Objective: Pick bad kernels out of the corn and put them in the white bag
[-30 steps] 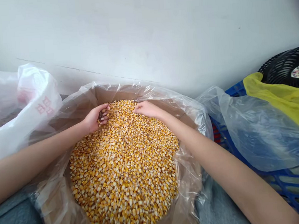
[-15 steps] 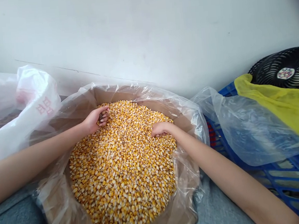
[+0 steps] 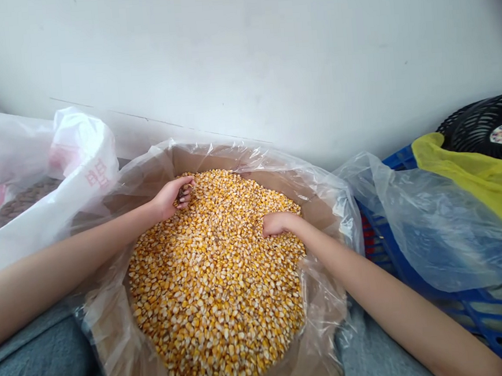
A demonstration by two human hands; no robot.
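Two hands are working in one heap of dried maize kernels (image 3: 218,289) inside one plastic-lined cardboard carton (image 3: 318,214): the left hand (image 3: 171,197) is cupping kernels in curled fingers near the carton's far edge, while the right hand (image 3: 280,224) is pressing into the heap, fingers together, fingertips hidden. One white printed sack (image 3: 75,161) is standing left of the carton; one blue plastic crate (image 3: 482,314), one yellow bag (image 3: 480,176) and one black fan (image 3: 485,129) are lying right of it
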